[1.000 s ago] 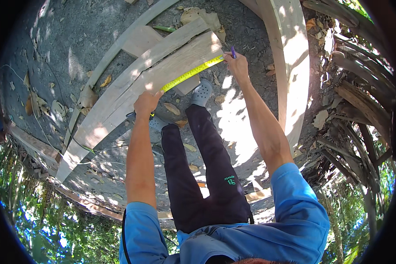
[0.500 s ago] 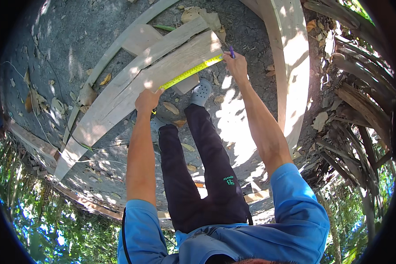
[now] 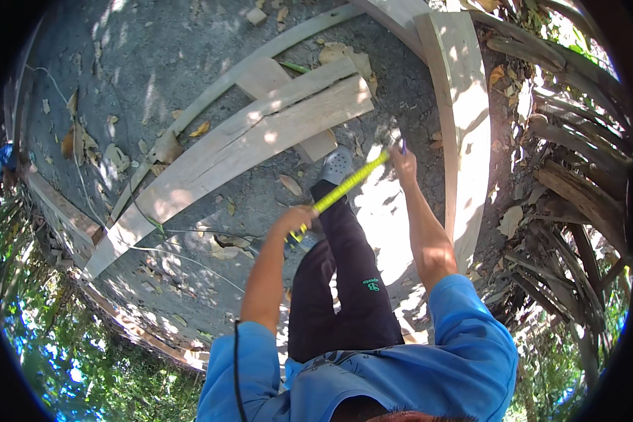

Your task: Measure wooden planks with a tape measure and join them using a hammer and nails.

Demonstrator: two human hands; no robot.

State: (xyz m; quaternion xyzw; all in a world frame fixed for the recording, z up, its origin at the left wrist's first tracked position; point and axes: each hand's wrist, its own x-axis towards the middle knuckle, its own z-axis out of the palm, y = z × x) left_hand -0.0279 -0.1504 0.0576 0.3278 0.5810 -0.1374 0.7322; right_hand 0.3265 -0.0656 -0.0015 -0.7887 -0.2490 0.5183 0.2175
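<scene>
Head view, tape: the yellow tape measure [image 3: 352, 183] is near mid-picture, its blade drawn straight from the left hand towards two o'clock, apart from the plank.
Left hand: the left hand [image 3: 295, 219] is curled round the blade's lower end; a black-and-yellow part shows beneath it, probably the case, gripped to keep the length from running back.
Right hand: at two o'clock, the right hand [image 3: 405, 167] pinches the far end, apparently so the blade stays taut; a purple pen [image 3: 403, 146] sits in the same fingers, likely kept there to be handy.
Plank: the cracked plank [image 3: 218, 160] slants from between eight and nine o'clock to between twelve and one.
Support: a timber block [image 3: 318, 146] crosses under the plank, seemingly to lift it off the ground [image 3: 183, 105].
Two o'clock: a thick beam [image 3: 469, 133] stands well apart from the plank.
</scene>
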